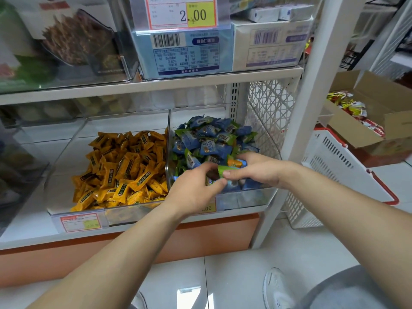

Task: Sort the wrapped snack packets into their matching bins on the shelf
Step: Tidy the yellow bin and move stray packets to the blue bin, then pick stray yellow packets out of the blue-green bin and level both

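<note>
Two clear bins stand side by side on the lower shelf. The left bin [66, 157] holds several yellow packets [124, 170]. The right bin [247, 198] holds a heap of blue-and-green packets [207, 139]. Both my hands are inside the right bin at its front. My left hand [194, 188] curls its fingers round packets in the heap. My right hand [252, 168] pinches a green packet [223, 169] between thumb and fingers, and an orange packet [234, 162] shows just under its fingers.
An open cardboard box [365, 123] with red-and-yellow packets sits at the right on a white basket [334, 161] with red handles. Upper-shelf bins hold boxed goods behind a price tag [181, 12]. A white shelf post [312, 97] stands beside the right bin.
</note>
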Demonstrator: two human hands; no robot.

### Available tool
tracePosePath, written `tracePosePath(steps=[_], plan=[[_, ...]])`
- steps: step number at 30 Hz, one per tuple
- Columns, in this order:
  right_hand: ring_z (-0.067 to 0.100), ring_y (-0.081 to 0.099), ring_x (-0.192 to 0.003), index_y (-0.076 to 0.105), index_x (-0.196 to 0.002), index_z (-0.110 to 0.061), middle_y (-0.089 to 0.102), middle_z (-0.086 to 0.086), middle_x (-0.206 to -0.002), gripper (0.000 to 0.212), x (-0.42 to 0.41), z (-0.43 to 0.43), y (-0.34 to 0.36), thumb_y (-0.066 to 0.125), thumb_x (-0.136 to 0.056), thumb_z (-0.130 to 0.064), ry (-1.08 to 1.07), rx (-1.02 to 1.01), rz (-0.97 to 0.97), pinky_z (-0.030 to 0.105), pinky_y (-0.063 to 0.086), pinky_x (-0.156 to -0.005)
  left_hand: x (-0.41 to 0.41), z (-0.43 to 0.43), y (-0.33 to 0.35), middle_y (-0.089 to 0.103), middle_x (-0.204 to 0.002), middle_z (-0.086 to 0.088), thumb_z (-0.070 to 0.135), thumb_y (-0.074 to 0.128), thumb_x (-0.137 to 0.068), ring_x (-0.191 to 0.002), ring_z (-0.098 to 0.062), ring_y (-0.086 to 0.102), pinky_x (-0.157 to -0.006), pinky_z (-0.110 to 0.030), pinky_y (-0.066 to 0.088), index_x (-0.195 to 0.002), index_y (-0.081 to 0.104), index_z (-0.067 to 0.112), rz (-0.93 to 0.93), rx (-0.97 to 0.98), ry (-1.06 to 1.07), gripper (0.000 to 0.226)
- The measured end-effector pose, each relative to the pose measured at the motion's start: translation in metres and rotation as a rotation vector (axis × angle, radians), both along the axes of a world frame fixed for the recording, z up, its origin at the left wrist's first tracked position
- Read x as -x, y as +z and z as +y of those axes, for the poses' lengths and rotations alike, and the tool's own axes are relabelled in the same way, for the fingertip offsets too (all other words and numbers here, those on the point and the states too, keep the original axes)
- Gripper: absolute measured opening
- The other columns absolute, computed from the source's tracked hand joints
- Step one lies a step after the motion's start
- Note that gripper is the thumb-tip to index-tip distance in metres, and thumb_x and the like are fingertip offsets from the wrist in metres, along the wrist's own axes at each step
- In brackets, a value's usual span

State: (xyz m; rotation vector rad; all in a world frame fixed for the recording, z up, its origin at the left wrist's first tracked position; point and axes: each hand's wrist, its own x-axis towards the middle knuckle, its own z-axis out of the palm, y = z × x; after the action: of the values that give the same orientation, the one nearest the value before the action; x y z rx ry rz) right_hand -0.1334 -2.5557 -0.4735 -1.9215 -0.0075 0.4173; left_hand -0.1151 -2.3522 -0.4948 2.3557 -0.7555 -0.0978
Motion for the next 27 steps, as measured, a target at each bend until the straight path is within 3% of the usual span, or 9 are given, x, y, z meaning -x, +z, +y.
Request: tracePosePath(steps=[6,9,12,13,16,18,20,24,27], plan=[[0.007,0.065,-0.071,0.06,-0.121,-0.009,0.071,0.002,-0.092,0.043,0.0,0.006,0.003,0.078,-0.082,-0.009,-0.231,-0.282,-0.05,0.018,0.047,-0.057,-0.005,-0.009,0.007,0.069,-0.111,0.01,0.031,0.067,-0.092,-0.105,-0.004,0.063,-0.095,-0.035,0.05,-0.127,0.059,0.026,0.216,0.295,0.0,0.036],[0.008,0.065,-0.07,0.061,-0.121,-0.003,0.072,0.007,-0.093,0.032,-0.001,0.015,0.009,0.068,-0.089,-0.004,-0.277,-0.402,-0.048,0.016,0.044,-0.053,-0.003,-0.017,0.01,0.069,-0.101,0.009,0.028,0.069,-0.09,-0.093,-0.006,0.065,-0.085,-0.034,0.054,-0.119,0.062,0.027,0.19,0.374,0.066,0.03],[0.015,0.064,-0.073,0.062,-0.113,0.008,0.068,0.023,-0.097,0.025,-0.002,0.019,0.014,0.053,-0.092,-0.001,-0.339,-0.499,-0.013,0.021,0.047,-0.063,-0.004,-0.022,0.014,0.067,-0.089,0.014,0.03,0.071,-0.087,-0.084,0.002,0.061,-0.067,-0.014,0.049,-0.103,0.064,0.032,0.099,0.381,0.171,0.017],[0.013,0.063,-0.07,0.064,-0.109,0.003,0.067,0.019,-0.092,0.022,-0.002,0.019,0.015,0.053,-0.092,-0.004,-0.354,-0.482,-0.005,0.022,0.047,-0.059,-0.005,-0.022,0.016,0.067,-0.086,0.015,0.031,0.072,-0.086,-0.081,0.005,0.06,-0.062,-0.01,0.046,-0.099,0.065,0.031,0.081,0.4,0.2,0.015],[0.01,0.069,-0.081,0.068,-0.102,-0.017,0.072,-0.003,-0.092,0.011,-0.003,0.014,0.014,0.063,-0.093,-0.016,-0.361,-0.249,-0.085,0.025,0.053,-0.059,-0.009,-0.023,0.023,0.067,-0.079,0.013,0.026,0.076,-0.082,-0.072,0.004,0.06,-0.058,-0.01,0.042,-0.095,0.068,0.027,0.043,0.469,0.27,0.014],[0.018,0.066,-0.106,0.066,-0.114,-0.02,0.07,0.0,-0.112,0.024,-0.005,0.01,0.012,0.069,-0.09,-0.018,-0.374,-0.05,-0.18,0.034,0.055,-0.085,-0.011,-0.019,0.027,0.067,-0.078,0.011,0.021,0.076,-0.08,-0.07,0.0,0.06,-0.058,-0.013,0.044,-0.091,0.068,0.028,0.018,0.495,0.289,0.015],[0.016,0.059,-0.12,0.058,-0.133,-0.016,0.064,0.001,-0.13,0.048,-0.003,0.007,0.013,0.072,-0.087,-0.019,-0.343,0.145,-0.265,0.032,0.044,-0.104,-0.012,-0.014,0.031,0.067,-0.081,0.01,0.017,0.075,-0.079,-0.074,-0.005,0.063,-0.065,-0.019,0.048,-0.089,0.068,0.028,0.002,0.489,0.291,0.017],[0.006,0.055,-0.119,0.058,-0.135,-0.024,0.061,-0.009,-0.132,0.053,0.007,0.014,0.015,0.071,-0.084,-0.028,-0.286,0.415,-0.462,0.018,0.035,-0.093,-0.011,0.003,0.043,0.067,-0.084,0.015,0.018,0.075,-0.08,-0.079,0.003,0.061,-0.064,-0.009,0.044,-0.09,0.066,0.03,-0.076,0.464,0.316,0.018],[0.014,0.058,-0.117,0.064,-0.126,-0.025,0.065,-0.005,-0.125,0.043,0.013,0.025,0.019,0.068,-0.084,-0.033,-0.216,0.559,-0.532,0.023,0.041,-0.091,-0.011,0.032,0.055,0.065,-0.08,0.019,0.02,0.074,-0.082,-0.078,0.007,0.059,-0.061,-0.006,0.04,-0.093,0.065,0.031,-0.196,0.457,0.368,0.017]])
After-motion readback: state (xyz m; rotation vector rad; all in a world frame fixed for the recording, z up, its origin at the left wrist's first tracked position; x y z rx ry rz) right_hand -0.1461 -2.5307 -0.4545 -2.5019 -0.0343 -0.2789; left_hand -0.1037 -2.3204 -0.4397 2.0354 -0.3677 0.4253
